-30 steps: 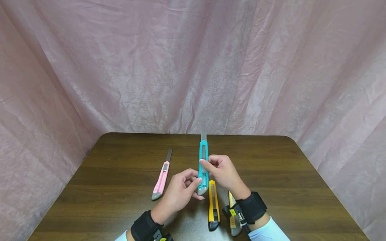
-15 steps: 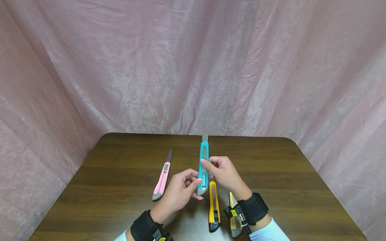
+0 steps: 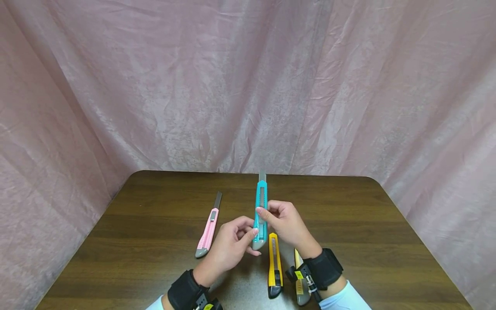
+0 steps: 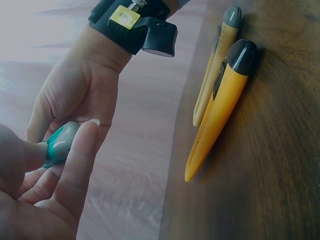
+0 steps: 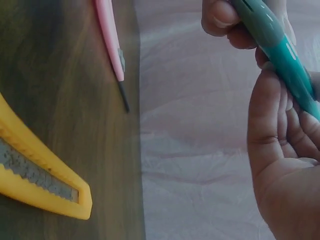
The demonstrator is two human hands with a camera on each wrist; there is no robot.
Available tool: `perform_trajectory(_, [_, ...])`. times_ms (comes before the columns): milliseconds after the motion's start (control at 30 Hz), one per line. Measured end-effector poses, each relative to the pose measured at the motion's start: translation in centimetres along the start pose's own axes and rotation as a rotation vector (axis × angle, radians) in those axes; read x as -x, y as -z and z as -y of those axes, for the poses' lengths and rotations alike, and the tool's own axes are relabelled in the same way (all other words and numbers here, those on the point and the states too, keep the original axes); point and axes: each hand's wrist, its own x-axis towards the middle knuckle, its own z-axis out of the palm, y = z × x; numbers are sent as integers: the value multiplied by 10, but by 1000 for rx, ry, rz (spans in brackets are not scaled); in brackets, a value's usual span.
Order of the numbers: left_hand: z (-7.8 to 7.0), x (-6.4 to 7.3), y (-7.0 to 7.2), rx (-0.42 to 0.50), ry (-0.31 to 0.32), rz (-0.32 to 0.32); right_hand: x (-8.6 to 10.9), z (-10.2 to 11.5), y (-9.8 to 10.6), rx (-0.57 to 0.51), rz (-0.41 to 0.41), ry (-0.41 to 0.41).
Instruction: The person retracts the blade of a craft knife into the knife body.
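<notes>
Both hands hold a teal utility knife (image 3: 261, 193) above the middle of the table, its blade (image 3: 262, 175) sticking out at the far end. The left hand (image 3: 232, 243) pinches the grey butt end between thumb and fingers. Higher up the body, the right hand (image 3: 288, 221) grips it, thumb on the front face near the slider, which the thumb hides. In the left wrist view the knife's grey end (image 4: 65, 142) shows between the fingers. The right wrist view has the teal body (image 5: 290, 65) across the right hand's fingers.
A pink utility knife (image 3: 207, 232) with its blade out lies left of the hands. Below them lies a yellow utility knife (image 3: 274, 267) with a black end. A pale yellow one (image 3: 299, 280) is partly under the right wrist strap. A pink curtain (image 3: 232, 86) hangs behind the table (image 3: 368, 224).
Both hands keep their hold on the teal knife. It shifts only very slightly, and the right thumb sits a touch lower on it. The other knives stay put.
</notes>
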Motion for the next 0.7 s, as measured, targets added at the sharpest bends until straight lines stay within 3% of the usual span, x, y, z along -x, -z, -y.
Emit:
perform_trajectory(167, [15,-3,3,10,-13,-5,1,8,-1,-10,-10,-6])
perform_trajectory(367, [-5,0,2,-1,-6,-9,4,32,-1,-57,29,-41])
perform_trajectory(700, [-8,1,2,-29,11,-6,5,34,-5,7,-23,49])
